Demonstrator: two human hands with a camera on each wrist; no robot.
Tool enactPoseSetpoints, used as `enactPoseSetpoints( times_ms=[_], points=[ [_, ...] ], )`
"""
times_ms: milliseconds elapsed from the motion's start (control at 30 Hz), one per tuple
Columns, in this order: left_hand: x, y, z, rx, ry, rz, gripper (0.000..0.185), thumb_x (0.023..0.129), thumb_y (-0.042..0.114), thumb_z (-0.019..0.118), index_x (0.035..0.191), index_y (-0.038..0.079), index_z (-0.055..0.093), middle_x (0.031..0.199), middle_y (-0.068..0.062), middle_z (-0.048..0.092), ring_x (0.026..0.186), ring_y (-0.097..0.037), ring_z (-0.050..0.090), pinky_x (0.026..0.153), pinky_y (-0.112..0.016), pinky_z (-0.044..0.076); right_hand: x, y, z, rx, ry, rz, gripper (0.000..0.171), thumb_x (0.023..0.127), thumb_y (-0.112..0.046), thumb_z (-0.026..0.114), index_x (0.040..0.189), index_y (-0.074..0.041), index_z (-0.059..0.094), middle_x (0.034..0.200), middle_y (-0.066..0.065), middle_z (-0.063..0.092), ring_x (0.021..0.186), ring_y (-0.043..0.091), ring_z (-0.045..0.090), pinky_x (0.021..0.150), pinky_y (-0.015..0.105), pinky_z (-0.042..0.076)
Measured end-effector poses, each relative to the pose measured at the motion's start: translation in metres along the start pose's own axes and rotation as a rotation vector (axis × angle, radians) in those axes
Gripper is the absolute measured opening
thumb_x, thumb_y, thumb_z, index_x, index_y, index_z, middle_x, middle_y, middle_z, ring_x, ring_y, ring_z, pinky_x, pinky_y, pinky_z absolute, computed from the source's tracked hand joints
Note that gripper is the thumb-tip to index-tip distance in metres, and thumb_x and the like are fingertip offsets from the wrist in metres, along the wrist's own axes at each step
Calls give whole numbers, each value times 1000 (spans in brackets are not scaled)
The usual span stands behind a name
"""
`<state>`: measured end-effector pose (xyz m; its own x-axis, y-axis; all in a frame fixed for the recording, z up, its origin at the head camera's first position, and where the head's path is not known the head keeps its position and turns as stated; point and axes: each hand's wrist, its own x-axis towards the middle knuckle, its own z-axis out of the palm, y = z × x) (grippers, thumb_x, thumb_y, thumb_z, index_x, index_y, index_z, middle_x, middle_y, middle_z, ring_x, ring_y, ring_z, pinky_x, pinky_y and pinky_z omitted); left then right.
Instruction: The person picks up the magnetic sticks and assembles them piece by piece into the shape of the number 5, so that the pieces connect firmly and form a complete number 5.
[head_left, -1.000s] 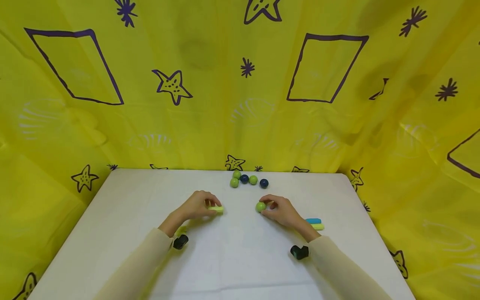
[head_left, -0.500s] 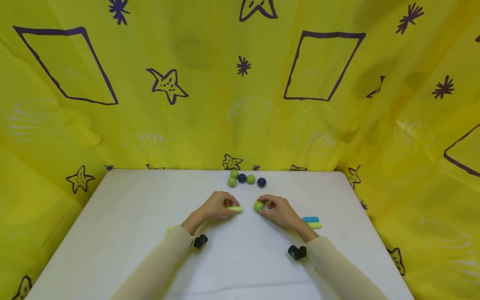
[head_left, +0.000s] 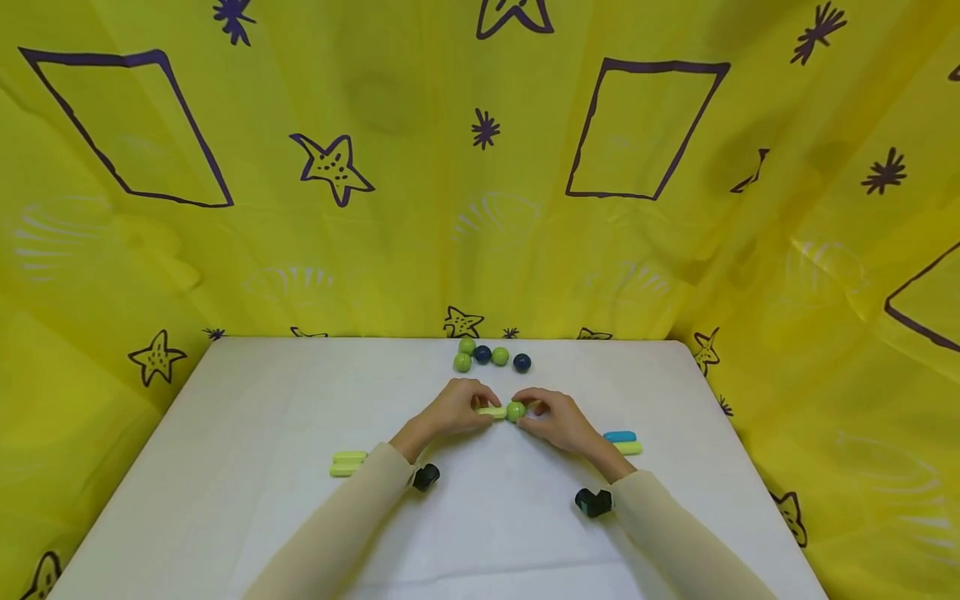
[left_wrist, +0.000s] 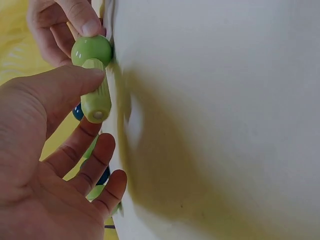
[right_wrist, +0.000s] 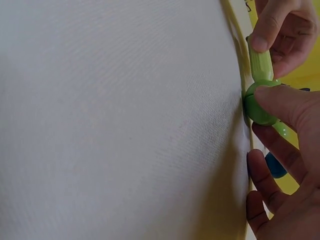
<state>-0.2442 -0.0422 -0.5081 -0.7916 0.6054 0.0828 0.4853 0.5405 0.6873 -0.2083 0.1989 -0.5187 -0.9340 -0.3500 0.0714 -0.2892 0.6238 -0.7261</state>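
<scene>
Yellow curtain [head_left: 420,233] with purple starfish drawings, white-covered table [head_left: 255,400], soft light

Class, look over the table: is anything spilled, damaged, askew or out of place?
Nothing stands out as spilled or damaged. The left hand holds a yellow-green stick against the green ball in the right hand. At most, one dark blue ball sits slightly apart from the four clustered balls beside it.

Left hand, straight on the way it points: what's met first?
Likely the glossy green ball pinched by the right hand; the ribbed yellow-green rod in the left hand leads and seems to touch it, though exact contact is hard to judge.
</scene>
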Motion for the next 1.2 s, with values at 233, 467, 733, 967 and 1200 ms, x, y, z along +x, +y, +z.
enactPoseSetpoints(
  times_ms=[233, 467, 733, 967, 1200],
  points=[
    [4, 3, 4, 41, 6, -17, 19, 85, 8, 80, 104, 11, 79, 83, 5, 64, 77, -11, 55, 74, -27, 46, -2, -1, -3, -3, 0, -4, 33, 90, -13, 79, 122, -15, 73, 120, 0, 71, 94, 16, 61, 85, 36, 52],
    [4, 4, 3, 29, -1, -24, 18, 86, 9, 80, 103, 11, 79, 83, 4, 64, 78, -12, 55, 73, -28, 46, -2, -3, -4, -7, -5, -19, 32, 91, -13, 79, 123, -14, 72, 122, 3, 71, 95, 17, 62, 86, 38, 52],
    [2, 5, 2, 10, -19, -38, 19, 87, 12, 80, 106, 12, 78, 85, 4, 65, 79, -12, 55, 75, -29, 47, -2, -3, -4, -9, -12, -5, 32, 92, -13, 78, 124, -14, 72, 123, 3, 71, 95, 18, 61, 86, 38, 52],
    [0, -2, -10, -16, 10, -30, 35, 89, 20, 80, 122, 10, 72, 97, -5, 69, 84, -18, 58, 78, -33, 49, -3, -1, -5, -8, -13, -8, 32, 92, -13, 78, 123, -14, 72, 121, 2, 71, 95, 18, 62, 87, 37, 52],
    [1, -14, -32, -33, 159, -54, 51, 88, 17, 82, 136, 11, 63, 112, -15, 67, 90, -29, 59, 79, -37, 49, -3, -2, -5, -11, -34, -9, 33, 93, -14, 77, 126, -14, 71, 117, 1, 71, 95, 18, 60, 86, 38, 51]
  ],
)
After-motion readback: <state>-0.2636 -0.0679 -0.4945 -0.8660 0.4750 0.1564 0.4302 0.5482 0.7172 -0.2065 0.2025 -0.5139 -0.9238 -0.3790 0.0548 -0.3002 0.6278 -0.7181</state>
